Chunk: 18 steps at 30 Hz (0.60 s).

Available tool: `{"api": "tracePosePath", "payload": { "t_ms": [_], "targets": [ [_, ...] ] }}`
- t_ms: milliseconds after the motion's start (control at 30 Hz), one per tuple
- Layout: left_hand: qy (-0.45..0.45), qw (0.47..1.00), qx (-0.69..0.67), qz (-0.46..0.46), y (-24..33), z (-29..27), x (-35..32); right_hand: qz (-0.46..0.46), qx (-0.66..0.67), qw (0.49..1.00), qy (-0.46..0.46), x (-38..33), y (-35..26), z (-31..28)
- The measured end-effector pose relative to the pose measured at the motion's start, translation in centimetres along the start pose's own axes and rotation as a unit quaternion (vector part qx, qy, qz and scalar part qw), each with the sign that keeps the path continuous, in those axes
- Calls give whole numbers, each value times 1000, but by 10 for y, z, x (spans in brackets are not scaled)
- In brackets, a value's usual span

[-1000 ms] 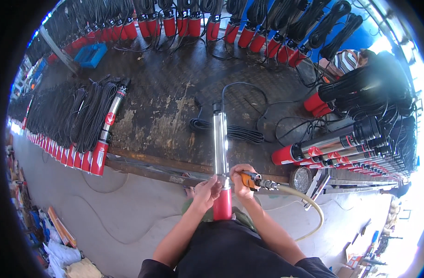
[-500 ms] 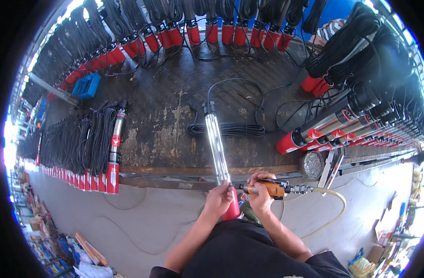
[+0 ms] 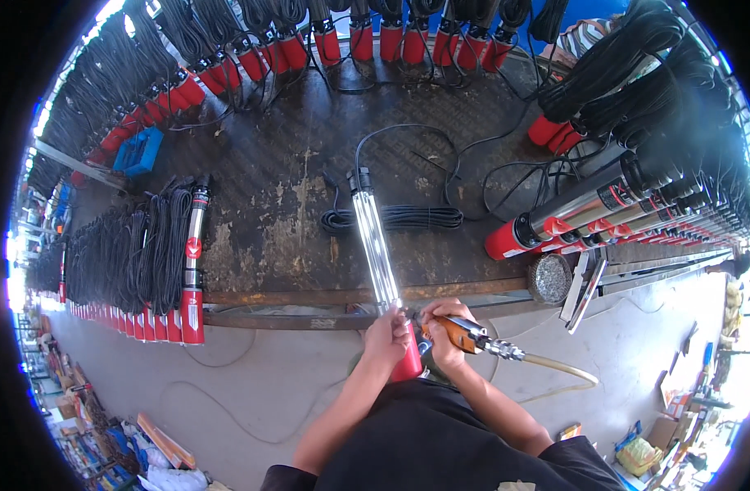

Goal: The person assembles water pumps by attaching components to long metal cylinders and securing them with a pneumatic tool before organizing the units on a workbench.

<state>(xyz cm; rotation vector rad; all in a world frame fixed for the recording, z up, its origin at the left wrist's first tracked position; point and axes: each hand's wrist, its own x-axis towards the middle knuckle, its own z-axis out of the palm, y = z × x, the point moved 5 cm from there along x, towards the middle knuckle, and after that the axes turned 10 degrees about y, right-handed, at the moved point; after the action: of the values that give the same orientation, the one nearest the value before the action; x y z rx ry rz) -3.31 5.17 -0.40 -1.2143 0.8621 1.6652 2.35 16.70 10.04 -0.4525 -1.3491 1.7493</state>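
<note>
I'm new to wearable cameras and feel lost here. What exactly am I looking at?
There is no robot: these are a person's bare hands. The view comes from the left of two fisheye cameras worn on the head, looking down, so straight edges bend near the rim.

The left hand is at a long, shiny silver cylinder with a red lower end. The right hand holds an orange hand tool fed by a pale hose.

On the dark, worn tabletop lie a coiled black cable and a blue plastic crate. At the left is a row of red-and-silver cylinders with bundled black cables.
</note>
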Motion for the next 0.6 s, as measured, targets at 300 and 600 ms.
{"api": "tracePosePath", "payload": {
  "t_ms": [300,600],
  "targets": [
    [-13,995,92,34,18,-8,-1,60,13,998,23,17,46,-2],
    [-46,893,334,297,39,-22,-5,92,-14,996,-4,25,49,8]
  ]
}}
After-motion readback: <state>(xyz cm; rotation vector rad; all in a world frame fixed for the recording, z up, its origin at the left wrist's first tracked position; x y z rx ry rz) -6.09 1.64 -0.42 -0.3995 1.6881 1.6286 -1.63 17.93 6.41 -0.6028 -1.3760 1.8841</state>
